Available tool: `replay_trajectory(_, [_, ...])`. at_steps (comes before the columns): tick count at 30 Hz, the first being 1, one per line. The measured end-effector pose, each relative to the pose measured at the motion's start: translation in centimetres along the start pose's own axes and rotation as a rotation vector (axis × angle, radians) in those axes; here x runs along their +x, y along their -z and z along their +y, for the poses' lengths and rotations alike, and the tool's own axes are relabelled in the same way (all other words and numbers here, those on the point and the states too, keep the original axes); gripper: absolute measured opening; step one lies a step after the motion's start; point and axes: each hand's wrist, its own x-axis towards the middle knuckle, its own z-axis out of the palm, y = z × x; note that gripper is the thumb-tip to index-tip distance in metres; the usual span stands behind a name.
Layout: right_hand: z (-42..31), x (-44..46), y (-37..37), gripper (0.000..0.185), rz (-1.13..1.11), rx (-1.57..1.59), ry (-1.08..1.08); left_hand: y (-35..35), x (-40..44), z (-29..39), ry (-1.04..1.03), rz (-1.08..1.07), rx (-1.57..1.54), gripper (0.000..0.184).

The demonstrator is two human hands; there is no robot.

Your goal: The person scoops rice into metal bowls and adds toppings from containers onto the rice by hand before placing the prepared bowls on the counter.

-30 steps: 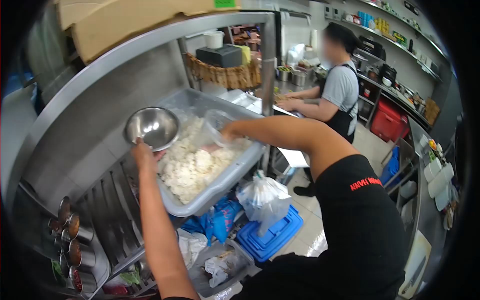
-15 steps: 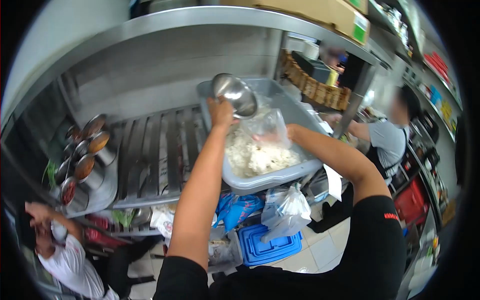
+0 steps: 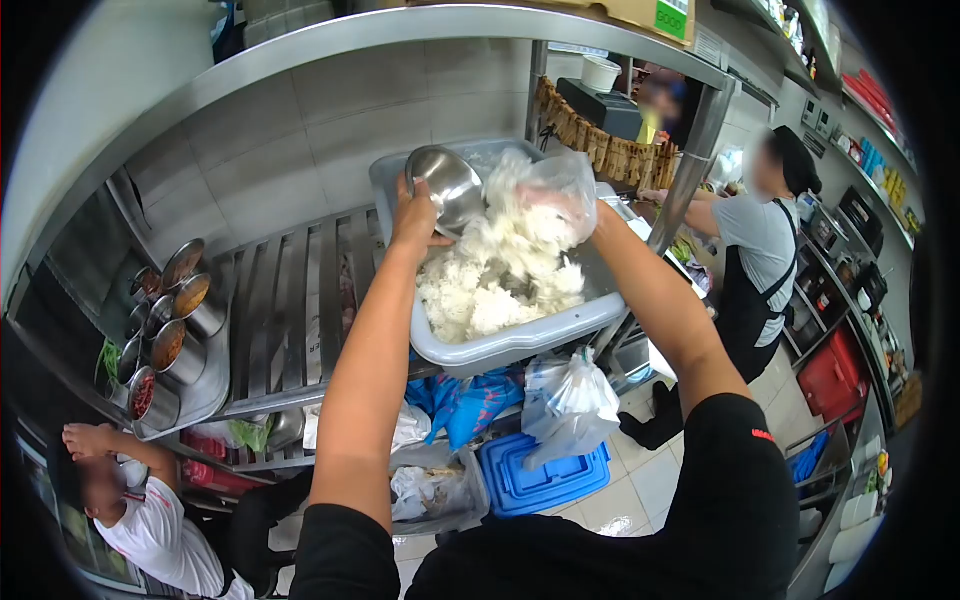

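My left hand [image 3: 414, 218] grips the rim of a steel bowl [image 3: 450, 190], which is tilted on its side over the rice. A clear plastic bag [image 3: 572, 180] covers my right hand [image 3: 560, 208], which is among lifted, motion-blurred rice beside the bowl's mouth. Its fingers are hidden by plastic and rice. White cooked rice [image 3: 490, 305] lies heaped in the front of a grey plastic tub [image 3: 515, 347]. The tub rests on a slatted metal shelf [image 3: 290, 300].
Steel containers of sauces and toppings [image 3: 180, 352] stand at the left. A metal post [image 3: 690, 170] rises right of the tub. Below are a white plastic bag [image 3: 570, 400] and a blue lid [image 3: 545, 475]. One co-worker [image 3: 765, 240] stands right; another person [image 3: 160, 530] is lower left.
My bagged right hand has risen from the heap, with rice now lifted around it. The bowl, still in my left hand, has turned its opening more towards the rice. The view has shifted slightly.
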Motion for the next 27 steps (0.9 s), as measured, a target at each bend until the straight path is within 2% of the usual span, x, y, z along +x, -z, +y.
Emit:
replay_trajectory(2, [2.0,2.7,0.7,0.069,-0.012,0.745,0.093,0.0,0.4,-0.5,0.009,-0.065,0.071,0.057])
replay_trajectory(3, [0.6,2.3,0.3,0.069,-0.003,0.744,0.099,-0.1,0.6,-0.8,0.023,-0.120,0.143,0.058])
replay_trajectory(5, [-1.9,1.8,-0.9,0.088,0.058,1.068,0.079,-0.5,0.3,-1.0,0.038,-0.142,0.117,0.051])
replay_trajectory(6, [-1.8,2.3,-1.3,0.094,0.073,1.009,0.219,-0.5,0.1,-0.7,0.086,-0.205,0.046,0.050])
replay_trajectory(7, [-1.7,2.8,-1.4,0.094,0.069,1.009,0.220,-0.4,-0.2,-0.5,0.136,-0.264,-0.026,0.049])
replay_trajectory(9, [-1.7,3.6,-1.9,0.091,0.039,1.031,0.297,-0.3,0.1,-0.8,0.100,-0.253,-0.018,0.048])
replay_trajectory(11, [-2.3,3.4,-2.5,0.088,0.067,1.024,0.284,0.0,0.5,-1.0,0.129,-0.352,-0.078,0.050])
replay_trajectory(13, [-2.7,3.4,-2.8,0.086,0.099,1.017,0.273,0.1,0.9,-1.0,0.148,-0.358,-0.108,0.050])
replay_trajectory(15, [-1.8,4.2,-2.1,0.078,0.169,0.695,0.320,0.1,0.8,-1.4,0.171,-0.369,-0.140,0.052])
replay_trajectory(18, [-1.5,6.3,-1.3,0.070,0.208,0.599,0.255,-0.1,0.9,-1.0,0.189,-0.326,-0.081,0.052])
replay_trajectory(19, [-1.7,7.0,-1.0,0.070,0.201,0.593,0.263,-0.1,0.8,-1.0,0.183,-0.310,-0.113,0.052])
replay_trajectory(21, [-4.5,6.3,-2.1,0.065,0.193,0.956,0.404,0.1,1.0,-1.3,0.180,-0.288,-0.158,0.053])
replay_trajectory(22, [-6.0,5.8,-2.5,0.065,0.185,0.952,0.400,0.3,1.3,-1.5,0.172,-0.290,-0.200,0.052])
replay_trajectory(24, [-8.2,4.9,-3.2,0.065,0.195,1.206,0.438,0.6,1.7,-1.5,0.168,-0.293,-0.242,0.052])
replay_trajectory(25, [-8.0,5.1,-2.5,0.065,0.199,1.207,0.432,0.8,1.9,-1.6,0.155,-0.277,-0.323,0.049])
replay_trajectory(27, [-6.6,4.8,0.8,0.060,0.214,0.907,0.684,0.8,2.3,-2.3,0.082,-0.247,-0.448,0.047])
